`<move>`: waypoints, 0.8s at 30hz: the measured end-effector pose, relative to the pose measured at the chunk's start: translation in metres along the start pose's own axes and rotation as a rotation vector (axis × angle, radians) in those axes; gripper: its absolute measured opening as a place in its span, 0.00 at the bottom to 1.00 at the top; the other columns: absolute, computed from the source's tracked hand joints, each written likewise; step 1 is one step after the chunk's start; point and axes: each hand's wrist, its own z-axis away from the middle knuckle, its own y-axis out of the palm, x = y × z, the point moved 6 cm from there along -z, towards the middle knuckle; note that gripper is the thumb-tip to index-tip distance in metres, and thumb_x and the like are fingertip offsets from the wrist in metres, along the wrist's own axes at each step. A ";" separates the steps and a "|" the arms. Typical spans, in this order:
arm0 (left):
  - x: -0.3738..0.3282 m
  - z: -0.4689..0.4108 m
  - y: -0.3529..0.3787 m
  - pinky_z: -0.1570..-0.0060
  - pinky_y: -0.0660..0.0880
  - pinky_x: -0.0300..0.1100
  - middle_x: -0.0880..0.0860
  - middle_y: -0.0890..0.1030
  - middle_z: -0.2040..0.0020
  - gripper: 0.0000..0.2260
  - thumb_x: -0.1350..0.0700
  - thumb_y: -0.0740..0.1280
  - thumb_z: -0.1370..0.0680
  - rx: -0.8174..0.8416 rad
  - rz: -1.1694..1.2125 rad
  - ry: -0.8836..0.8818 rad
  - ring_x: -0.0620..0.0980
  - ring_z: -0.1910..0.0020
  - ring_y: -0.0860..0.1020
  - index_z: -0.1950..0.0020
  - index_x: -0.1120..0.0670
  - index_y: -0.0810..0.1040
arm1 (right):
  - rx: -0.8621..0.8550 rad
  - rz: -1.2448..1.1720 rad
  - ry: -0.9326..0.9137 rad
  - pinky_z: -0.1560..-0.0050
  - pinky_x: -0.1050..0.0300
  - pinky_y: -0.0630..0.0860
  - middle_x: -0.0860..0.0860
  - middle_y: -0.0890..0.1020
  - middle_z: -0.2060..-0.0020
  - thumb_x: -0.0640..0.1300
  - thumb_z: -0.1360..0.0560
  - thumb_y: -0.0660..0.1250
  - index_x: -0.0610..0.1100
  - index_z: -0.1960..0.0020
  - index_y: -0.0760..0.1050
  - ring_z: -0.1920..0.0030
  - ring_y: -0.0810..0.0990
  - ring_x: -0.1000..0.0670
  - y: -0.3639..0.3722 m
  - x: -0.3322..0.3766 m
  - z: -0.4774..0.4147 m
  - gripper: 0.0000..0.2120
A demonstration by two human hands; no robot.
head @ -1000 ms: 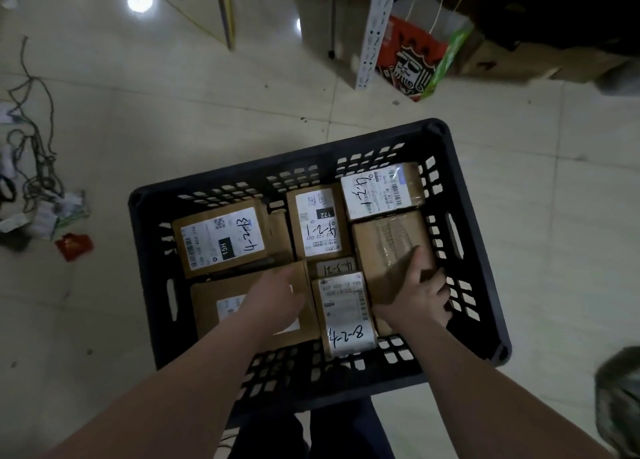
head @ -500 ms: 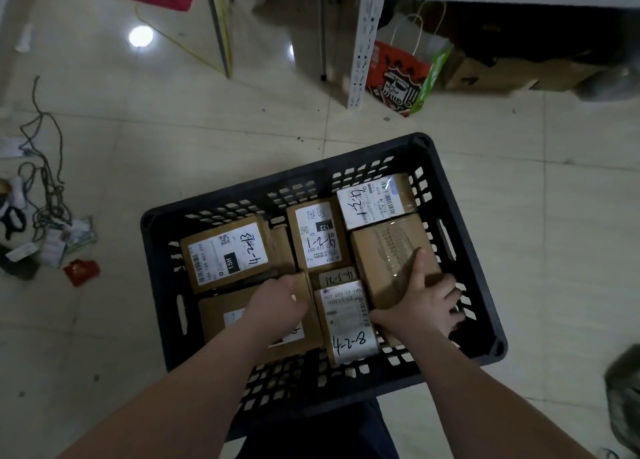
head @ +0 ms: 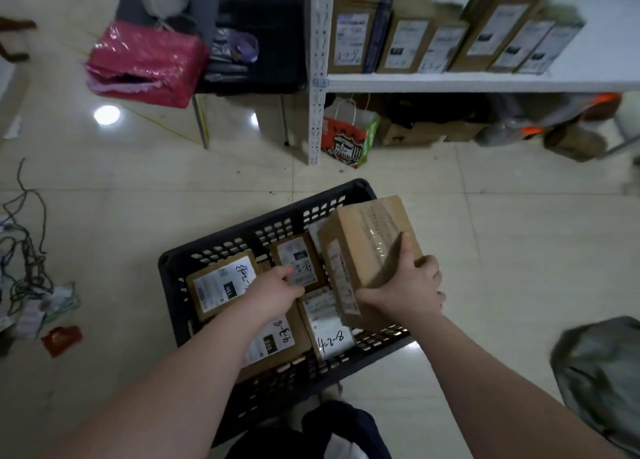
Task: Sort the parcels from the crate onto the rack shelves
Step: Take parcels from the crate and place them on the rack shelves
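Observation:
A black slotted crate (head: pixel 221 247) stands on the floor and holds several labelled cardboard parcels. My right hand (head: pixel 405 289) grips a taped brown parcel (head: pixel 367 247), tilted and raised above the crate's right side. My left hand (head: pixel 273 290) reaches down into the crate, resting over the parcels between the one marked 15H (head: pixel 221 285) and the one marked 4-3-8 (head: pixel 277 341); its fingers are curled, and no grip shows. A narrow parcel marked 8-2-4 (head: pixel 330 334) lies by the near wall. The white rack shelf (head: pixel 485 84) beyond holds a row of upright boxes.
A white perforated rack post (head: pixel 316 112) stands just beyond the crate. A red and green paper bag (head: pixel 346 140) and cartons sit under the shelf. A pink wrapped bundle (head: pixel 145 62) lies at the left. Cables and scraps (head: pixel 24 250) litter the floor on the left. A grey bag (head: pixel 602 365) is at the right.
My right hand has lifted the taped brown parcel up out of the crate's right side. My view has tilted up, so the rack shelf now shows. My left hand has stayed in the crate.

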 end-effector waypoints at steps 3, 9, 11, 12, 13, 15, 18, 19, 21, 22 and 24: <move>-0.012 0.018 -0.020 0.38 0.71 0.48 0.54 0.70 0.30 0.27 0.50 0.66 0.23 -0.014 0.138 0.021 0.54 0.37 0.72 0.25 0.50 0.63 | 0.029 -0.313 0.004 0.35 0.36 0.70 0.42 0.61 0.35 0.66 0.51 0.73 0.62 0.24 0.39 0.34 0.65 0.38 -0.023 0.009 0.018 0.64; -0.047 0.074 -0.067 0.34 0.68 0.54 0.51 0.76 0.35 0.22 0.44 0.65 0.23 0.040 0.513 0.092 0.50 0.42 0.74 0.30 0.48 0.68 | 0.275 -1.075 -0.068 0.58 0.50 0.79 0.48 0.77 0.44 0.47 0.36 0.77 0.60 0.33 0.59 0.47 0.80 0.44 -0.056 0.044 0.068 0.39; -0.058 0.095 -0.087 0.34 0.69 0.54 0.50 0.79 0.40 0.20 0.44 0.65 0.23 0.068 0.559 0.164 0.50 0.41 0.75 0.33 0.48 0.72 | 0.328 -1.140 -0.141 0.60 0.51 0.79 0.45 0.79 0.43 0.50 0.40 0.75 0.57 0.28 0.60 0.46 0.80 0.43 -0.070 0.056 0.084 0.44; -0.064 0.105 -0.097 0.35 0.69 0.54 0.50 0.79 0.40 0.19 0.45 0.66 0.24 0.063 0.570 0.206 0.51 0.40 0.75 0.34 0.48 0.73 | 0.345 -1.162 -0.183 0.61 0.51 0.79 0.44 0.78 0.43 0.50 0.41 0.74 0.57 0.27 0.60 0.46 0.80 0.42 -0.077 0.063 0.092 0.45; -0.069 0.115 -0.108 0.35 0.70 0.54 0.50 0.79 0.40 0.19 0.45 0.66 0.24 0.048 0.593 0.248 0.51 0.39 0.75 0.35 0.49 0.74 | 0.351 -1.189 -0.224 0.63 0.52 0.79 0.43 0.78 0.42 0.51 0.41 0.73 0.57 0.27 0.61 0.46 0.80 0.42 -0.084 0.068 0.099 0.44; -0.079 0.137 -0.126 0.39 0.72 0.52 0.51 0.79 0.41 0.17 0.45 0.66 0.26 0.046 0.673 0.307 0.51 0.40 0.75 0.40 0.49 0.77 | 0.371 -1.247 -0.273 0.63 0.51 0.80 0.41 0.78 0.41 0.53 0.44 0.74 0.56 0.28 0.64 0.45 0.80 0.40 -0.095 0.077 0.109 0.45; -0.092 0.169 -0.140 0.55 0.72 0.48 0.52 0.81 0.47 0.18 0.41 0.65 0.31 0.118 0.741 0.342 0.50 0.46 0.77 0.46 0.49 0.77 | 0.407 -1.300 -0.358 0.51 0.43 0.79 0.40 0.80 0.40 0.56 0.49 0.77 0.52 0.29 0.68 0.42 0.78 0.38 -0.108 0.088 0.125 0.49; -0.095 0.178 -0.142 0.58 0.71 0.47 0.52 0.82 0.48 0.21 0.39 0.64 0.33 0.146 0.737 0.349 0.49 0.47 0.77 0.45 0.49 0.77 | 0.416 -1.292 -0.390 0.46 0.40 0.77 0.40 0.79 0.38 0.58 0.51 0.79 0.52 0.29 0.68 0.39 0.77 0.36 -0.111 0.091 0.129 0.51; -0.100 0.192 -0.145 0.60 0.69 0.46 0.51 0.84 0.51 0.25 0.37 0.62 0.34 0.196 0.724 0.368 0.49 0.50 0.78 0.43 0.49 0.78 | 0.421 -1.294 -0.454 0.38 0.35 0.74 0.39 0.75 0.34 0.60 0.51 0.81 0.52 0.28 0.67 0.35 0.74 0.35 -0.119 0.096 0.139 0.54; -0.103 0.198 -0.147 0.60 0.70 0.46 0.51 0.85 0.54 0.25 0.37 0.62 0.34 0.211 0.715 0.381 0.49 0.52 0.78 0.44 0.49 0.78 | 0.413 -1.295 -0.474 0.37 0.34 0.72 0.39 0.74 0.33 0.61 0.50 0.81 0.52 0.27 0.66 0.34 0.73 0.34 -0.123 0.097 0.144 0.54; -0.105 0.206 -0.148 0.59 0.71 0.47 0.51 0.85 0.57 0.25 0.37 0.62 0.34 0.223 0.693 0.402 0.50 0.54 0.79 0.45 0.50 0.78 | 0.402 -1.287 -0.494 0.38 0.32 0.73 0.38 0.74 0.33 0.62 0.50 0.81 0.52 0.27 0.65 0.34 0.73 0.34 -0.128 0.097 0.154 0.54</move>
